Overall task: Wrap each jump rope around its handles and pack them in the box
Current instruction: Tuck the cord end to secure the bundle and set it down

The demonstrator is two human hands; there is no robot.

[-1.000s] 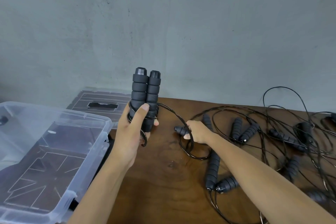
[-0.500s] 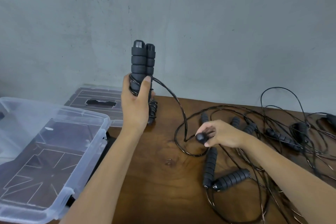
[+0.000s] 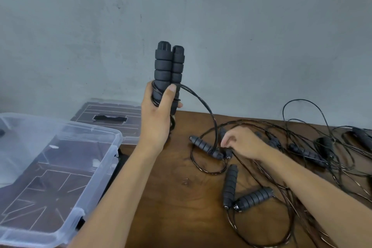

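Note:
My left hand [image 3: 156, 119] holds a pair of black foam jump rope handles [image 3: 168, 66] upright above the table's back edge, with a few turns of black cord wound round their lower part. The free cord [image 3: 209, 110] arcs from them down to the table. My right hand [image 3: 244, 143] rests low among the loose ropes, fingers curled and blurred beside a lying handle [image 3: 205, 146]; what it grips is unclear. The clear plastic box [image 3: 96, 167] stands open at the left.
A tangle of black cords and several more handles [image 3: 251, 199] covers the right half of the wooden table [image 3: 177, 197]. The box lid [image 3: 112, 119] lies flat behind the box. A grey wall rises directly behind the table.
My left hand lifted the handle pair higher. My right hand shifted right and down onto the table, and the handle it was holding now lies to its left.

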